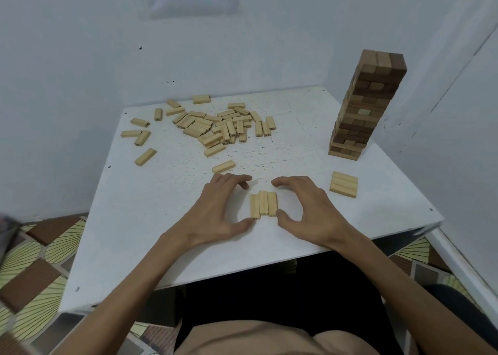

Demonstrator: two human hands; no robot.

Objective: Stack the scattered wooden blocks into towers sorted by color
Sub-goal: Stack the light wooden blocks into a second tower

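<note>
Three light wooden blocks (263, 203) lie side by side on the white table (140, 220), lengthwise away from me. My left hand (221, 209) sits to their left, its thumb tip touching the near end of the left block. On the other side, my right hand (307, 206) touches the near end of the right block with its thumb. The fingers of both hands arch over the table beyond the far ends, apart from the blocks. A flat layer of three light blocks (344, 184) lies at the right. A tall tower of dark brown blocks (369, 104) stands at the back right.
A scattered pile of several light blocks (215, 125) covers the back left of the table, and a single block (223, 166) lies just beyond my left fingers. White walls close in behind and on the right. Patterned floor shows on both sides.
</note>
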